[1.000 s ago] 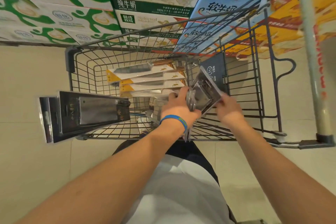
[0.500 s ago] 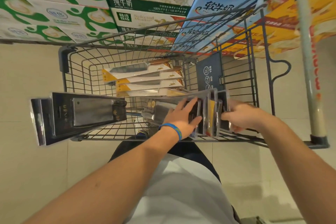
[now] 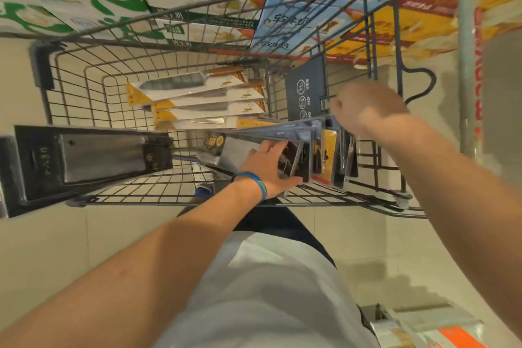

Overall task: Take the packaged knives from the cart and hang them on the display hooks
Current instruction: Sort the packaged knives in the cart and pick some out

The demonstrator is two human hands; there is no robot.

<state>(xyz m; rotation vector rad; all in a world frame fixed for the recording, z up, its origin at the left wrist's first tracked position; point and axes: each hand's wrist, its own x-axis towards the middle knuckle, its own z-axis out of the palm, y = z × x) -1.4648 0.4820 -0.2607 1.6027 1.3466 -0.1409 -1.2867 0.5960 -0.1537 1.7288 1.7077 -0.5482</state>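
Right hand just lifted off the knife packs (fingers too blurry to tell tbh). Left hand has fingers flat on the front pack, nothing picked yet imo.

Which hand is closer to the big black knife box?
Left. The left hand rests on packs right of the big black knife box; the right hand hovers farther right.

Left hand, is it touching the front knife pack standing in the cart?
Touching. Head view shows the left hand lying fingers-first across the front knife pack.
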